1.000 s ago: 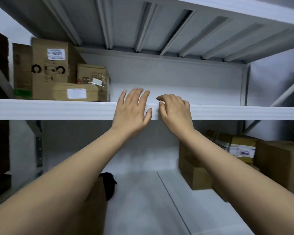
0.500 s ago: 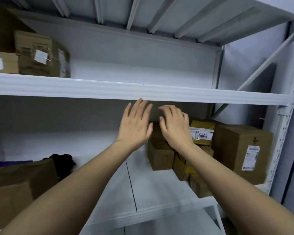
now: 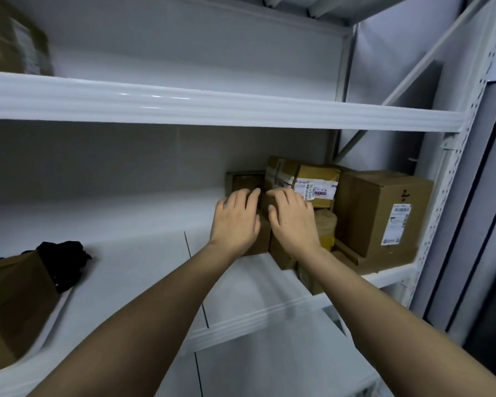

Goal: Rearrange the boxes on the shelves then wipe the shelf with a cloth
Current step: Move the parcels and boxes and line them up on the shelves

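Both hands, left [image 3: 235, 222] and right [image 3: 291, 219], land relaxed, gripping nothing, on the small box [image 3: 259, 239]; rearranging barely begun, cloth [image 3: 62, 260] untouched.

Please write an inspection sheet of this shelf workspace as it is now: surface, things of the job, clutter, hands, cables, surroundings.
Surface: white middle shelf, bare in its centre.
Job's things: small box under the hands; labelled box behind it; large box at the right end; black cloth lying at the left.
Clutter: brown box beside the cloth.
Hands: left hand and right hand reach onto the small box; grip not clear.
Cables: nothing seen.
Surroundings: upper shelf; perforated upright.
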A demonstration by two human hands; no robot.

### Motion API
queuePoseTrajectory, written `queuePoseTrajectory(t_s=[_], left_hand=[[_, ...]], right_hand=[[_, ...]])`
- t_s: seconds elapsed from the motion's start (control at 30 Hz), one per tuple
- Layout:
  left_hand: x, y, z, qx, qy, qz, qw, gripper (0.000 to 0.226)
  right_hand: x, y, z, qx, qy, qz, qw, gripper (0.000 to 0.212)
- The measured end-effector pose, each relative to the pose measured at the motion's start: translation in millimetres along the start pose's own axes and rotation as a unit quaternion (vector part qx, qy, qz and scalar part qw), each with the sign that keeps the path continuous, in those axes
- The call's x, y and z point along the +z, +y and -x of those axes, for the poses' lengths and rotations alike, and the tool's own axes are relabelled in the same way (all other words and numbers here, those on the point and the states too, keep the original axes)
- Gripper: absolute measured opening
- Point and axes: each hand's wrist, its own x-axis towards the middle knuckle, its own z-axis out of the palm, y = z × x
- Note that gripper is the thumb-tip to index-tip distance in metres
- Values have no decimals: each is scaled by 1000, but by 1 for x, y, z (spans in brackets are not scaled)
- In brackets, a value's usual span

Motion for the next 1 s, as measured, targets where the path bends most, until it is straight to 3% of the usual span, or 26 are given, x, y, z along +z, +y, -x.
queuePoseTrajectory(t_s=[0.23, 0.63, 0.83, 1.0], left_hand=[[51, 43, 4, -22, -82, -4, 996, 52], [129, 136, 7, -145, -199, 29, 969, 41], [159, 158, 20, -243, -324, 181, 896, 54], [177, 168, 21, -296, -375, 253, 841, 69]], right_hand=[[24, 64, 18, 22, -66, -4, 998, 32], [62, 199, 52, 39, -200, -8, 979, 32], [76, 228, 69, 77, -247, -22, 966, 40], [82, 234, 80, 141, -289, -66, 945, 50]])
